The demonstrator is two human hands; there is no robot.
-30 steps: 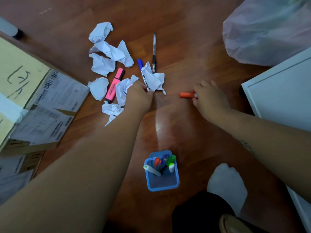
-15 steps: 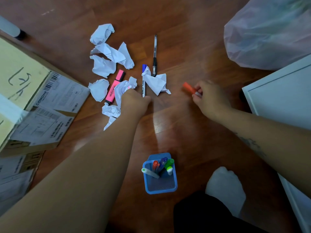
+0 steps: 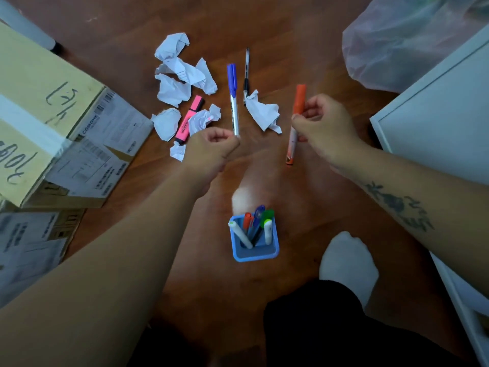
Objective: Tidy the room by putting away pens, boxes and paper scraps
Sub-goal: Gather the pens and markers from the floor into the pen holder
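A home room: wooden floor [image 3: 304,207], cardboard boxes [image 3: 53,115], socked foot [image 3: 346,266]

open floor [image 3: 264,181] in the middle, clutter at the sides
it lies bare between the paper scraps [image 3: 182,75] and the pen holder [image 3: 255,256]; cardboard box [image 3: 53,102] crowds left, white cabinet [image 3: 436,115] right.

A brown wooden floor [image 3: 304,197] carries everything. A blue pen pot [image 3: 255,255] stands on it. Beyond the pot, to the left, lie crumpled paper scraps [image 3: 182,75] with a pink highlighter [image 3: 189,120] among them. Straight beyond the pot lies one more paper scrap [image 3: 263,112], its far corner at the tip of a black pen [image 3: 246,72]. Well left of the pot sit labelled cardboard boxes [image 3: 53,102]. Far right of the pot are a pale plastic bag [image 3: 402,41] and a white cabinet [image 3: 436,107]. A white-socked foot [image 3: 346,263] rests just right of the pot.
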